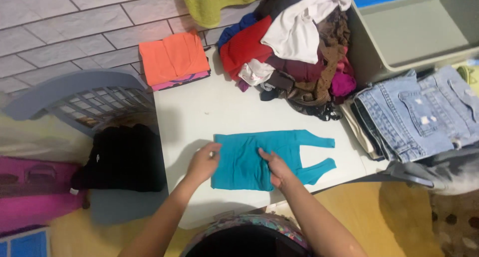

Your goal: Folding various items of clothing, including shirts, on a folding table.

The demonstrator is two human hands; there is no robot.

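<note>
Clearly the folding is partway through: a teal tank top [259, 159] lies flat on the white table [199, 112], straps pointing away to the right. The left hand [202, 162] pinches the top's left edge between fingers and thumb, while the right hand [277, 169] presses open-palmed on its middle. Beyond the hands sits a heap of unsorted clothes [294, 52], with folded orange shirts [172, 57] further left and stacked jeans [414, 112] far right. A next fold would probably need the pinched edge carried over the pressing palm.
</note>
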